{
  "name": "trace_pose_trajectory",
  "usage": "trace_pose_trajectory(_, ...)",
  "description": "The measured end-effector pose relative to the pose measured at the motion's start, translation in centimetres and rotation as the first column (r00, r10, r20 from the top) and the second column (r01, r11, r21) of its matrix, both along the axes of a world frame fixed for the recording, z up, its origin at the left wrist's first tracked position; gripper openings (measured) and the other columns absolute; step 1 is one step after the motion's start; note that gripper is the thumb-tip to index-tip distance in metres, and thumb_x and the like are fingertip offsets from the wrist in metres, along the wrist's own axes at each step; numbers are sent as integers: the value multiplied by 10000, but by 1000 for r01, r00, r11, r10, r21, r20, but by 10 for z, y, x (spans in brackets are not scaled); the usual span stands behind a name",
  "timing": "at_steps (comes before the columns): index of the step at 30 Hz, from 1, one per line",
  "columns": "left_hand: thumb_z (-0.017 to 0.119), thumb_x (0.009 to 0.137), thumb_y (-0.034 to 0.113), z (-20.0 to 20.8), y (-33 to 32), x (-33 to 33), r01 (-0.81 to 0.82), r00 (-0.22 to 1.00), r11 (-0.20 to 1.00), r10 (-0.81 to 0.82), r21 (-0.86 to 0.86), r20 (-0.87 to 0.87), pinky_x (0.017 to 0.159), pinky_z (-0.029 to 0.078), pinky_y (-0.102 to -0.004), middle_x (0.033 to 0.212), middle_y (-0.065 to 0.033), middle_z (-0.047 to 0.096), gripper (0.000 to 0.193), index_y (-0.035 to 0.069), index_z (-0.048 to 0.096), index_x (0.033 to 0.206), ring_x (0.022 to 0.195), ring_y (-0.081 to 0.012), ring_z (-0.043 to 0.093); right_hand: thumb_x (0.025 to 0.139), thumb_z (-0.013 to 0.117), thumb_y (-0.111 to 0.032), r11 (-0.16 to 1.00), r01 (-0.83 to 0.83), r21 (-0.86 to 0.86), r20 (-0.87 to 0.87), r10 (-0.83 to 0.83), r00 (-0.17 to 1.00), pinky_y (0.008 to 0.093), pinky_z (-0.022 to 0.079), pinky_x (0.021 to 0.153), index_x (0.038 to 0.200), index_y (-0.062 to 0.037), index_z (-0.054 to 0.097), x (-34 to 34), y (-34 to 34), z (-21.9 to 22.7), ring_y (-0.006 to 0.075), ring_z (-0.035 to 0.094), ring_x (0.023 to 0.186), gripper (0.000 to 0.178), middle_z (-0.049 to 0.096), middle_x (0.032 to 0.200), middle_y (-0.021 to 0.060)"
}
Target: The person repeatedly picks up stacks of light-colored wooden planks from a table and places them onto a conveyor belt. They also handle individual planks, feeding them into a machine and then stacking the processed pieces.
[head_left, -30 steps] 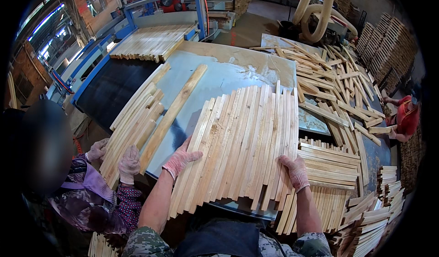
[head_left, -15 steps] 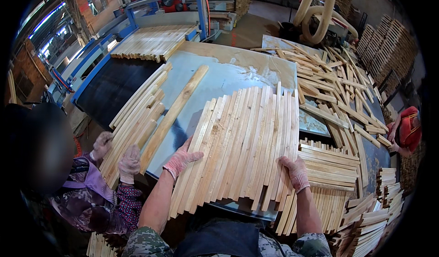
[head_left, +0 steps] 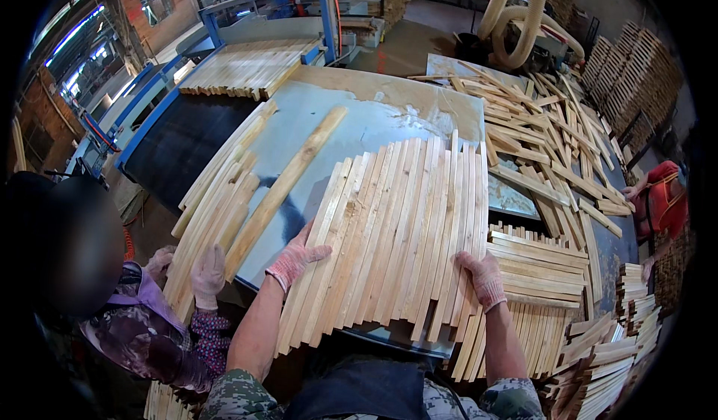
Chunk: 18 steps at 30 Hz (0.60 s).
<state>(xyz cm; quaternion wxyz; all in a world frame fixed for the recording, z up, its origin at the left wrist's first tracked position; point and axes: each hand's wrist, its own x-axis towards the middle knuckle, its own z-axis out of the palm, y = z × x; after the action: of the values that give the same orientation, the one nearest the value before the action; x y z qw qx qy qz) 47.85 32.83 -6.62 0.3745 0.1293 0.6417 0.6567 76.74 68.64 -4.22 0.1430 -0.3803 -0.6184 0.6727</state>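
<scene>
A wide row of pale wooden strips (head_left: 396, 233) lies side by side in front of me, its ends uneven, over the front part of the metal table (head_left: 366, 113). My left hand (head_left: 299, 257), in a pinkish knit glove, presses its left side with the thumb over the top. At the right side my right hand (head_left: 482, 279), gloved alike, grips the outer strips with its thumb on top. The strips lie between both hands; the fingers under them are hidden. A single longer strip (head_left: 284, 188) lies apart, left of the row.
At left, a co-worker's gloved hands (head_left: 208, 276) hold another bundle of strips (head_left: 217, 225). Beyond are a dark conveyor belt (head_left: 187, 139) and a blue-framed machine (head_left: 329, 20) with strips. Loose strips (head_left: 538, 136) pile up at right, near stacked strips (head_left: 538, 270) and a person in red (head_left: 662, 203).
The co-worker's hands and bundle have shifted slightly down and left. The person in red at the far right has moved an arm down. My hands and the row have hardly moved.
</scene>
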Motion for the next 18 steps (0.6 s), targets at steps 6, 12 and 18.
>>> trace_pose_trajectory(6, 964, 781, 141, 5, 2, 3, -19, 1000, 1000, 19, -25, 1, 1156, 514, -430, 1498, -121, 625, 1089, 115, 371, 1693, 1337, -278, 625, 927, 828, -254, 999, 19, -27, -6, -19, 1000, 357, 606, 900, 1320, 66, 656, 1, 1, -4, 208, 740, 944, 535, 763, 1132, 141)
trace_pose_trajectory(12, 958, 791, 154, -1, 0, 1, -14, 1000, 1000, 14, -8, 25, 1179, 482, -416, 1518, -114, 610, 1088, 118, 363, 1701, 1365, -267, 600, 931, 805, -253, 999, -3, 35, 45, 2, 999, 350, 605, 889, 1306, 58, 669, 0, -1, 3, 201, 741, 931, 506, 765, 1114, 128)
trace_pose_trajectory(18, 943, 807, 154, -3, -1, 0, -1, 1000, 1000, 2, -10, 16, 1207, 443, -378, 1548, -108, 586, 1090, 117, 342, 1716, 1407, -244, 564, 950, 791, -200, 998, 38, -45, 11, -38, 999, 347, 616, 877, 1290, 58, 672, -2, -3, 6, 201, 748, 921, 443, 766, 1097, 131)
